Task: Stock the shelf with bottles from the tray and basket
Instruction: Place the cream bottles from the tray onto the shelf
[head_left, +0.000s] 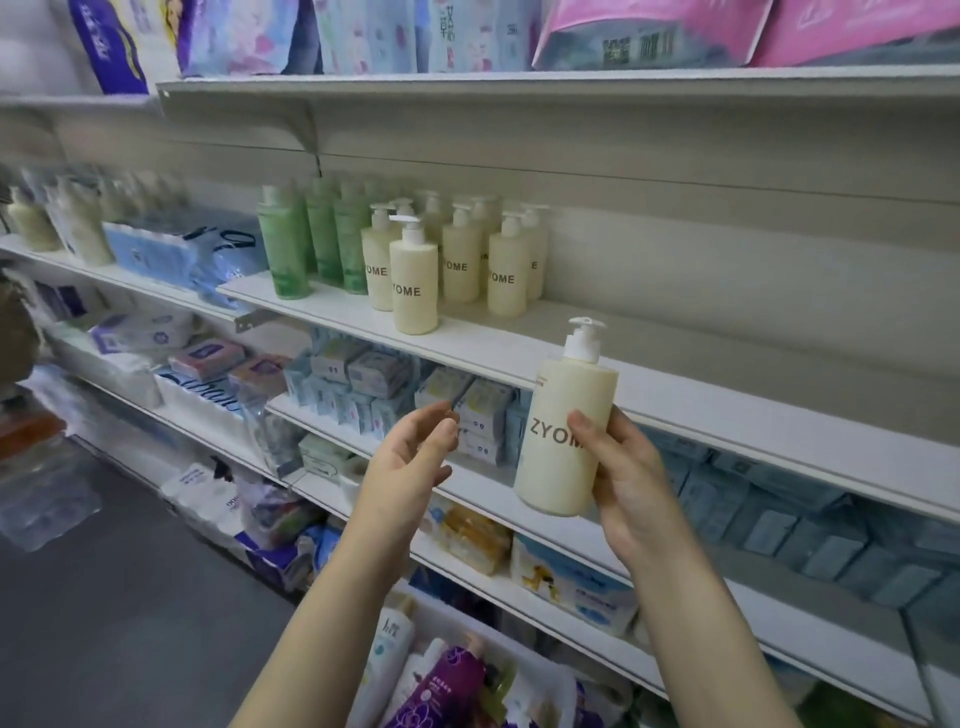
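Head view: the pump bottle (563, 426) is gripped at mid-body by the right hand (631, 467). The shelf (727, 410) lies beyond the grip, and the relaxed, empty left hand (410, 452) is beside it. The body is judged rigid, smooth and heavy.

ZYOME pump bottles (414, 291) stand clustered on the shelf (727, 364), capped bottles (284, 249) just left of them. Before the shelf's edge, right of the cluster, the right hand (631, 478) holds one more pump bottle (550, 467) upright, the left hand (408, 457) apart to its left.
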